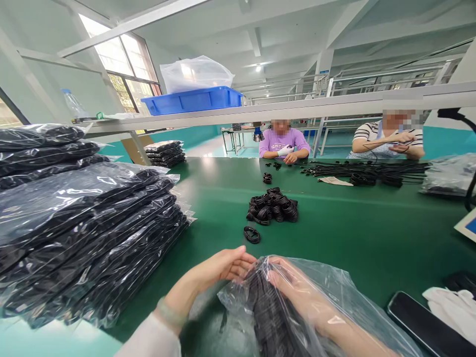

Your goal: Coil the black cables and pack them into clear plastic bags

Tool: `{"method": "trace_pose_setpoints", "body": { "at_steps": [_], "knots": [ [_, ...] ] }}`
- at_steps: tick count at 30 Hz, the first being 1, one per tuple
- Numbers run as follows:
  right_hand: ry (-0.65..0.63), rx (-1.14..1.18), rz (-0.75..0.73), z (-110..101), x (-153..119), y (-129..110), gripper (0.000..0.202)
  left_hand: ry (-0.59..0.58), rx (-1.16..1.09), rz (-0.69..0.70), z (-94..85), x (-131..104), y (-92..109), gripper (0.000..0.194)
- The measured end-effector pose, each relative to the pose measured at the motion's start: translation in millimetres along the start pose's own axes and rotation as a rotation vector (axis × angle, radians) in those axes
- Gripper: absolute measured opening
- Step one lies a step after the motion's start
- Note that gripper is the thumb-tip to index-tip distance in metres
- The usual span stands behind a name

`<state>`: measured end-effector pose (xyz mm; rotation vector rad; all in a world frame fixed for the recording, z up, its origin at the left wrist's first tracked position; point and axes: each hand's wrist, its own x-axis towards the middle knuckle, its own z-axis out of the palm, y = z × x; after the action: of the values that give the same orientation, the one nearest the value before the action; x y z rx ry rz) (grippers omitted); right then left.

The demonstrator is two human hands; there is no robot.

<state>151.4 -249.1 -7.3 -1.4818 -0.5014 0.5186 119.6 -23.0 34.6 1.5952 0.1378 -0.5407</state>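
Note:
A clear plastic bag (334, 282) lies in front of me with a row of black coiled cables (269, 317) inside. My right hand (288, 277) shows through the plastic, apparently inside the bag, with its fingers closed around the end of the cables. At the bag's near-left side, my left hand (232, 265) touches the plastic with its fingertips, thumb raised away from the slightly bent fingers. Just beyond the hands lies a single coiled cable (252, 235), and behind it a heap of coiled cables (273, 206).
Stacked bags of black cables (92, 218) rise on the left. A phone (427, 322) and white gloves (453, 307) lie at right. Across the green table (208, 198), two people sit near loose cables (364, 171). A shelf holds a blue tray (193, 101).

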Motion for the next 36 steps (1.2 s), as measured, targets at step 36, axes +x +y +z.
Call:
{"method": "trace_pose_setpoints", "body": {
  "at_steps": [36],
  "knots": [
    [-0.297, -0.558, 0.247, 17, 39, -2, 0.051, 0.138, -0.019, 0.271, 14.0, 84, -11, 0.051]
  ]
}}
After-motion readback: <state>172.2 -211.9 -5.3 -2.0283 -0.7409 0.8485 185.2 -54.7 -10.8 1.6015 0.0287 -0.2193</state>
